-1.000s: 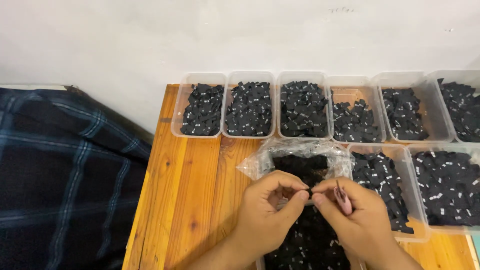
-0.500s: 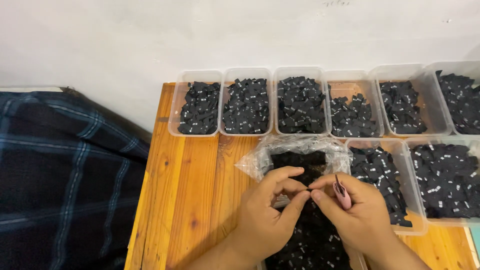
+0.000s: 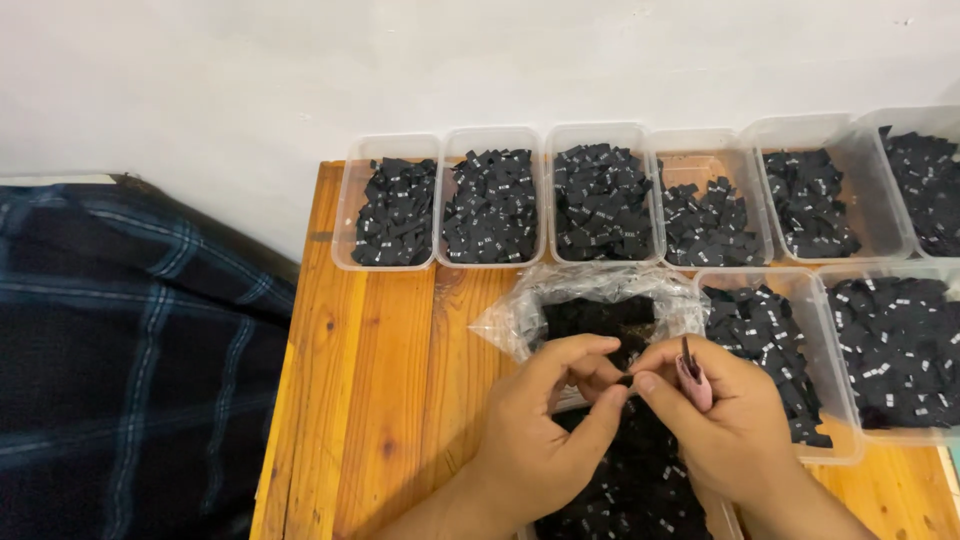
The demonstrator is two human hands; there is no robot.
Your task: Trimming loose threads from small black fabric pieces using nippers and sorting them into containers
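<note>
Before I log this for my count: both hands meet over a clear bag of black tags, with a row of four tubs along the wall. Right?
Not quite: the head view shows six tubs along the wall, not four. The rest holds: left hand and right hand meet over the clear bag of black tags.

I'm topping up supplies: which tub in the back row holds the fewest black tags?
The fourth tub from the left in the back row. Its far end is bare, so the wooden table shows through, while the tubs beside it are filled across.
</note>
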